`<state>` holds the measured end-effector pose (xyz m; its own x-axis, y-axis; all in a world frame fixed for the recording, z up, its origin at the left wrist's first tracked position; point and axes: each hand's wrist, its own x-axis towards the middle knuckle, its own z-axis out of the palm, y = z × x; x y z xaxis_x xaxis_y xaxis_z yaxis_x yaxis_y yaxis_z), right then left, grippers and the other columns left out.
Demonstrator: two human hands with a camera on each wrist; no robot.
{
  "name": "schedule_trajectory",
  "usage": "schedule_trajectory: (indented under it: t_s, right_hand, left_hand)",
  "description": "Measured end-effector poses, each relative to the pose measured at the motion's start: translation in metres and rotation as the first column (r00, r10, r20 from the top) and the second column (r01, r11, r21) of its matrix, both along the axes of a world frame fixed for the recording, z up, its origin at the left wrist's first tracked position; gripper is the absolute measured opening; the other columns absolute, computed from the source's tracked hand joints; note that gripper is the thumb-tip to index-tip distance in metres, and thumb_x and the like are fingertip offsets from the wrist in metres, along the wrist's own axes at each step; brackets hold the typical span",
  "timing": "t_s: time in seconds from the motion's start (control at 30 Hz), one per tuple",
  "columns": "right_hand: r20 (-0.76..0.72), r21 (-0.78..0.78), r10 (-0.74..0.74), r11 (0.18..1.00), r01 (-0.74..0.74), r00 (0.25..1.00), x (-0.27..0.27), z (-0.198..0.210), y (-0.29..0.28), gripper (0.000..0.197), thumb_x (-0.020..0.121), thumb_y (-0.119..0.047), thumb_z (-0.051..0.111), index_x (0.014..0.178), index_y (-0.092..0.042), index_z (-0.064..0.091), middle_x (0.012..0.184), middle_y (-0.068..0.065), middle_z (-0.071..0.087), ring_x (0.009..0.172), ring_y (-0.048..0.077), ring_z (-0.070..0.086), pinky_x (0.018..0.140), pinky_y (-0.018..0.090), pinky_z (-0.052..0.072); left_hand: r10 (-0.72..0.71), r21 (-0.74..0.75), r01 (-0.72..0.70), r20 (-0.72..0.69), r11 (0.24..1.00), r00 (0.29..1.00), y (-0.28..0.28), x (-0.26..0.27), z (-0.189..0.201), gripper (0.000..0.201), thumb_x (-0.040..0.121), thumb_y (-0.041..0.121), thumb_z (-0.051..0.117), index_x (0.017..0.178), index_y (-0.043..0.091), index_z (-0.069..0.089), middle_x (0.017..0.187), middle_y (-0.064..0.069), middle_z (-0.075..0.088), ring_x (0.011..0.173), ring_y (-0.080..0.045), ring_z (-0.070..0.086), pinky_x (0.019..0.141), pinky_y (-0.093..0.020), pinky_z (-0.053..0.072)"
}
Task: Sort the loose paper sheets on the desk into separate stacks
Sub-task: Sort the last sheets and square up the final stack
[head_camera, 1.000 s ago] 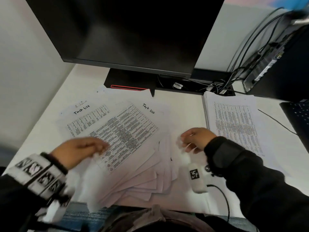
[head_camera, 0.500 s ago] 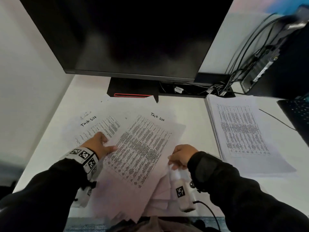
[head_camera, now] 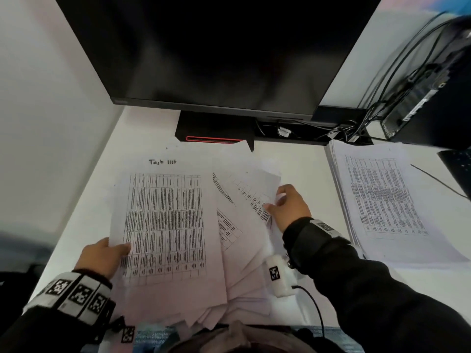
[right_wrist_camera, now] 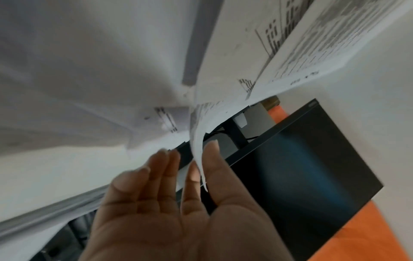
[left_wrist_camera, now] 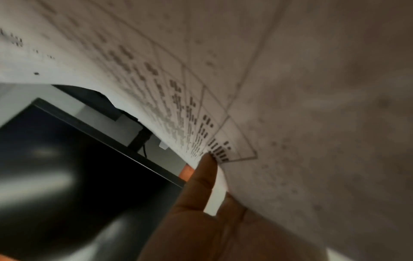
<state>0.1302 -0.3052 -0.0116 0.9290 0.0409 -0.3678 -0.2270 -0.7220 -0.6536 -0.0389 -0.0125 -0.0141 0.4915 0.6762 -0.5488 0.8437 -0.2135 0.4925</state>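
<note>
A loose pile of white paper sheets [head_camera: 244, 281] fans out over the white desk [head_camera: 303, 169] in front of me. My left hand [head_camera: 122, 250] pinches the near left edge of a printed table sheet [head_camera: 165, 225], thumb [left_wrist_camera: 206, 166] on top and fingers underneath; the sheet [left_wrist_camera: 223, 70] curves up over the hand. Under it lies a sheet headed "Task list" [head_camera: 163, 162]. My right hand [head_camera: 272, 202] holds the curled edge of another printed sheet [head_camera: 244, 192] between thumb and forefinger [right_wrist_camera: 192, 176], the other fingers straight. A squared stack of printed sheets [head_camera: 382, 200] sits to the right.
A dark monitor [head_camera: 216, 47] hangs over the back of the desk on a black base [head_camera: 214, 128]. Cables [head_camera: 356, 123] and a black computer box [head_camera: 433, 110] fill the back right. A keyboard corner [head_camera: 458, 169] shows at right. A white wall [head_camera: 51, 123] bounds the left.
My left hand has taken the table sheet and drawn it left, now squared to me. My right hand left the pile's near edge and moved up to another sheet's edge.
</note>
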Motion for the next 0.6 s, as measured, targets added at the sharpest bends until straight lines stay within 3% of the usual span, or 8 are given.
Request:
schedule_trajectory:
  t_s: [0.1,0.2,0.27,0.33,0.4,0.43,0.5,0.6]
  right_hand:
    - [0.168,-0.021,0.006,1.0,-0.003,0.986,-0.004,0.002,0.008,0.06,0.079,-0.012,0.067,0.129,-0.027,0.038,0.124,0.006,0.04,0.113,0.022,0.045,0.095,0.029,0.039]
    - [0.286,-0.086,0.068,0.995,-0.045,0.956,-0.006,0.005,0.012,0.07,0.08,-0.013,0.066,0.136,-0.036,0.032,0.131,0.005,0.032,0.119,0.02,0.036,0.1,0.029,0.035]
    - [0.238,-0.157,0.119,0.984,-0.082,0.964,-0.005,0.003,0.014,0.058,0.082,-0.02,0.064,0.133,-0.034,0.039,0.129,0.004,0.033,0.119,0.021,0.036,0.101,0.031,0.038]
    - [0.086,-0.23,0.174,0.962,-0.15,0.981,-0.005,-0.003,0.017,0.044,0.083,-0.029,0.062,0.125,-0.028,0.05,0.127,0.004,0.039,0.119,0.023,0.04,0.1,0.032,0.039]
    - [-0.081,-0.185,0.157,0.968,-0.169,0.984,-0.004,-0.012,0.018,0.047,0.081,-0.035,0.065,0.124,-0.022,0.051,0.128,0.004,0.048,0.115,0.023,0.05,0.096,0.031,0.044]
    - [-0.133,-0.138,0.137,0.978,-0.155,0.982,-0.003,-0.017,0.018,0.049,0.081,-0.035,0.066,0.124,-0.02,0.05,0.126,0.004,0.051,0.11,0.022,0.054,0.091,0.027,0.044]
    - [-0.185,-0.124,0.142,0.978,-0.166,0.973,-0.003,-0.019,0.015,0.039,0.082,-0.032,0.066,0.115,-0.016,0.052,0.111,0.001,0.056,0.094,0.019,0.054,0.079,0.021,0.041]
    - [-0.275,-0.221,0.282,0.912,-0.346,0.919,-0.006,-0.016,0.012,0.019,0.086,-0.033,0.061,0.083,-0.017,0.052,0.08,-0.005,0.048,0.086,0.019,0.046,0.062,0.021,0.035]
  left_hand:
    - [0.028,0.035,-0.031,0.067,0.999,0.997,0.0,-0.002,-0.009,0.027,0.085,0.012,0.063,0.105,-0.006,0.061,0.094,-0.018,0.061,0.073,-0.026,0.051,0.069,-0.031,0.037]
    - [0.016,0.056,-0.023,0.122,0.998,0.992,-0.004,0.002,-0.013,0.028,0.083,0.011,0.064,0.106,-0.005,0.061,0.102,-0.023,0.065,0.074,-0.025,0.053,0.068,-0.031,0.037]
    - [0.014,0.091,-0.028,0.15,0.995,0.989,-0.007,0.007,-0.015,0.03,0.082,0.009,0.065,0.107,-0.005,0.06,0.104,-0.024,0.064,0.076,-0.025,0.053,0.068,-0.032,0.039]
    - [0.027,0.115,-0.048,0.18,0.992,0.983,-0.01,0.012,-0.019,0.033,0.08,0.005,0.067,0.11,-0.004,0.057,0.109,-0.024,0.063,0.076,-0.025,0.053,0.064,-0.031,0.041]
    - [0.027,0.119,-0.05,0.19,0.992,0.981,-0.013,0.017,-0.023,0.039,0.079,0.004,0.068,0.115,0.0,0.054,0.116,-0.021,0.058,0.076,-0.026,0.055,0.058,-0.027,0.043]
    - [0.018,0.117,-0.041,0.187,0.992,0.982,-0.014,0.02,-0.026,0.042,0.078,0.005,0.068,0.117,0.004,0.053,0.119,-0.02,0.056,0.079,-0.028,0.057,0.061,-0.03,0.047]
    - [-0.013,0.128,-0.009,0.17,0.992,0.985,-0.017,0.024,-0.03,0.047,0.076,0.007,0.068,0.12,0.009,0.051,0.124,-0.019,0.053,0.091,-0.033,0.059,0.081,-0.04,0.051]
    - [-0.048,0.154,0.024,0.154,0.988,0.987,-0.021,0.028,-0.034,0.047,0.079,0.01,0.066,0.124,0.008,0.05,0.131,-0.018,0.044,0.109,-0.034,0.052,0.098,-0.042,0.042]
